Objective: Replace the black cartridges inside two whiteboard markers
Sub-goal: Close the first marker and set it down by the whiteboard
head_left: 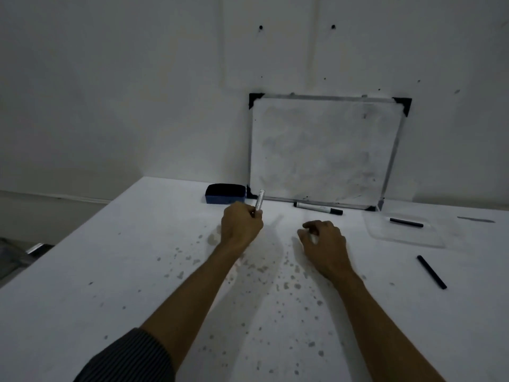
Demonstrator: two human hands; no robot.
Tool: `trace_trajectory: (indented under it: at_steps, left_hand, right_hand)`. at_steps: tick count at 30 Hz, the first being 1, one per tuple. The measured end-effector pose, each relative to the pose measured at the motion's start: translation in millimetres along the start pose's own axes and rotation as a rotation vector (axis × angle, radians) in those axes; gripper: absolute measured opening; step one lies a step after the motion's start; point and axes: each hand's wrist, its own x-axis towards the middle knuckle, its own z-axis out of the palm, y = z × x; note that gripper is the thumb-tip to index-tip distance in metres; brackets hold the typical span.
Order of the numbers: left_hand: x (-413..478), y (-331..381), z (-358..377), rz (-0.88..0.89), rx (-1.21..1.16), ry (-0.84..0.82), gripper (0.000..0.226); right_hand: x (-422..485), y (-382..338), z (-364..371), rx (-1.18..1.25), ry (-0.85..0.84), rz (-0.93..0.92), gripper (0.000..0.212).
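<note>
Head view. Left hand [240, 226] closed round a marker barrel [259, 199], open end tilted up and away, apparently kept so for a cartridge to slide in. Right hand [322, 238] low over the table [110, 271], fingers curled loosely; whether pinching something small, cannot tell. Second marker [318, 208] lying capped at the foot of the whiteboard [322, 150], far centre. One black cartridge [406, 222] inside a clear tray [405, 235] on the right, probably a fresh spare; another cartridge [431, 272] loose on the near right, likely set aside. Blue eraser [225, 193] far left of the board.
</note>
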Motion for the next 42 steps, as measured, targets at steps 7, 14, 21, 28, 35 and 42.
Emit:
trace_trajectory:
  at_steps: [7, 14, 21, 28, 35, 42]
  left_hand:
    - [35, -6, 46, -0.065, 0.248, -0.030, 0.029]
    - [27, -7, 51, -0.011, 0.350, 0.014, 0.037]
    - [-21, 18, 51, 0.317, 0.147, 0.028, 0.037]
    - [-45, 22, 83, 0.522, 0.311, -0.287, 0.049]
    - [-43, 2, 93, 0.534, 0.263, -0.328, 0.057]
    - [-42, 4, 96, 0.563, 0.245, -0.301, 0.058]
  right_hand:
    - [8, 6, 2, 0.007, -0.013, -0.035, 0.020]
    - [9, 6, 1, 0.029, -0.009, -0.034, 0.017]
    - [4, 8, -28, 0.386, -0.122, 0.118, 0.025]
    - [40, 23, -60, 0.162, -0.172, 0.127, 0.026]
    - [85, 33, -37, -0.315, -0.049, -0.078, 0.040]
    - [88, 49, -18, -0.382, 0.035, -0.071, 0.035]
